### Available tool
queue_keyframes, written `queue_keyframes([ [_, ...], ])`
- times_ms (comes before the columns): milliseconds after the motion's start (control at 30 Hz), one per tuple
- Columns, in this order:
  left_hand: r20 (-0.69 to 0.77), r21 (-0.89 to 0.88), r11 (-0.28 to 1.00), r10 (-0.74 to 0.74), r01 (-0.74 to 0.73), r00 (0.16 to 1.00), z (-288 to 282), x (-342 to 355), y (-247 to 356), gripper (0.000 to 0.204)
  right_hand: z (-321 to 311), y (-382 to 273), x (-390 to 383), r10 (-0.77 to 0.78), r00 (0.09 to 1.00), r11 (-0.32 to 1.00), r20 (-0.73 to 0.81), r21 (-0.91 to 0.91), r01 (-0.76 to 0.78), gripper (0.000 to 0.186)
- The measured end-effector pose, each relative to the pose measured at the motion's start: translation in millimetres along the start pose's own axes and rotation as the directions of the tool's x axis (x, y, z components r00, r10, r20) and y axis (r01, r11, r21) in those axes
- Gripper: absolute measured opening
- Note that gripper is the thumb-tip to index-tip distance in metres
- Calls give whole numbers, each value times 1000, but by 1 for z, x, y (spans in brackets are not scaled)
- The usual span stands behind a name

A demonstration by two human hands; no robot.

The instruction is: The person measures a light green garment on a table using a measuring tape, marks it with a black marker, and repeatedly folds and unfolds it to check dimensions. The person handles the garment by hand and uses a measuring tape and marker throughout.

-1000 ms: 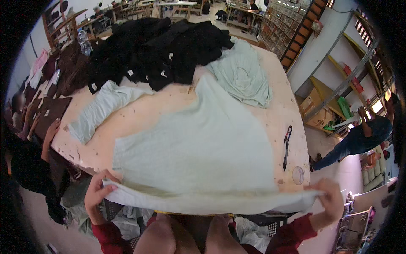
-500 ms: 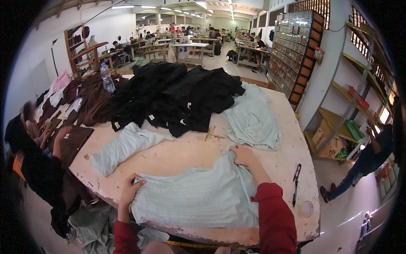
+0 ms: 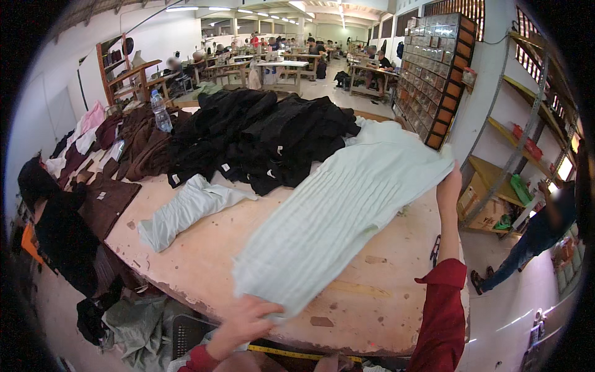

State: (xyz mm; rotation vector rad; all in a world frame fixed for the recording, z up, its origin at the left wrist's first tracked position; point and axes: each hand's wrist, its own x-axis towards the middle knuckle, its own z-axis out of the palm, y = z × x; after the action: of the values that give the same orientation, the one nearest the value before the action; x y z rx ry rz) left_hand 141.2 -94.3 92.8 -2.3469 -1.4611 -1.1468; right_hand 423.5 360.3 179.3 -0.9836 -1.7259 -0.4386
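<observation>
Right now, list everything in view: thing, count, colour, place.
folded garment: one, pale mint, stretched over the table between both hands
loose garment: one, pale mint, left on the table
black clothes pile: one heap, far side of the table
brown clothes: several, left edge
water bottle: one, clear, far left
table: one, worn wood
drawer cabinet: one, right rear
measuring tape: one, yellow, near edge
left hand: grips near corner
right hand: lifts far corner

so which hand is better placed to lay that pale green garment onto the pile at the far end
Probably the right hand: it grips the pale green garment at its far end, stretched out nearest the pale pile. The left hand holds the near end at the table edge.
</observation>
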Motion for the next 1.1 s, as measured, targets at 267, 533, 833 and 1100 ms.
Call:
queue_keyframes([
  [267, 174, 161, 961, -253, 226, 952, 87, -57, 23, 49, -65, -168, -162, -371, 605, 771, 705, 597, -223, 36],
  [533, -41, 220, 704, -685, 676, 727, 71, -68, 23, 29, -98, -258, -272, -830, 439, 526, 344, 744, 412, 46],
  [833, -14, -66, 688, -725, 723, 689, 81, -64, 8, 22, -90, -251, -279, -768, 578, 545, 276, 755, 364, 54],
  [1100, -278, -246, 776, -630, 581, 725, 85, -52, 2, 26, -89, -248, -264, -685, 643, 636, 344, 713, 296, 30],
])
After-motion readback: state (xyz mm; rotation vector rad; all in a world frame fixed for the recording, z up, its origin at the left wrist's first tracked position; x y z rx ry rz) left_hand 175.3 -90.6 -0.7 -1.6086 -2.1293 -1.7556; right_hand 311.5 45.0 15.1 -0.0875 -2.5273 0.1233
